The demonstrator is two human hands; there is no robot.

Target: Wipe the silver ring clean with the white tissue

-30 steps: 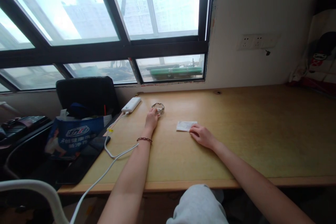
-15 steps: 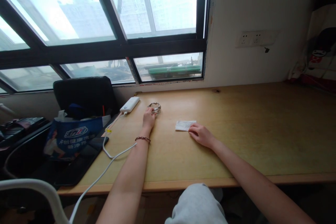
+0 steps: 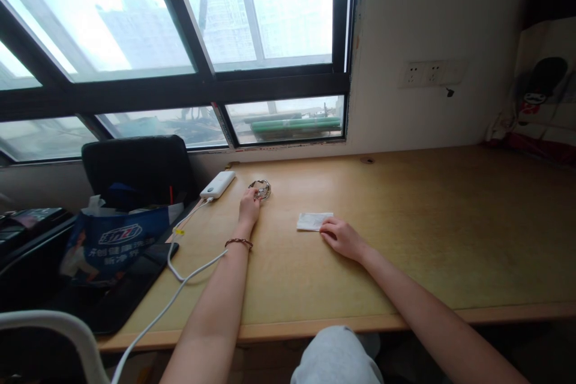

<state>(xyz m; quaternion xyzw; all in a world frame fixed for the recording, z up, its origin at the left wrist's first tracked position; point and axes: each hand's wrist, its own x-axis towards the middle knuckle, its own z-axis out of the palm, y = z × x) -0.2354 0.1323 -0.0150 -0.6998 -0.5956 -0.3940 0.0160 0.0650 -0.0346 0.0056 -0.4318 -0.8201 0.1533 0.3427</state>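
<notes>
On the left part of the wooden table [image 3: 288,288], my left hand [image 3: 249,206] is closed on a ring-shaped, shiny metallic-looking item [image 3: 265,187], which lies near the back edge. A brown bracelet [image 3: 239,242] circles my left wrist. My right hand [image 3: 342,239] rests on the tabletop with its fingertips closed on the right end of a flat white packet [image 3: 310,221]. The packet lies flat, to the right of and nearer than the metallic item.
A white power bank [image 3: 218,185] with a white cable [image 3: 180,288] lies at the table's left. Beyond that edge are a black chair [image 3: 139,165] and a blue bag [image 3: 117,240]. A window [image 3: 270,12] and wall sockets [image 3: 423,74] are behind.
The camera view has shifted slightly, so the table and things on it appear a little lower and further left. Both hands keep their places at the metallic item and the packet.
</notes>
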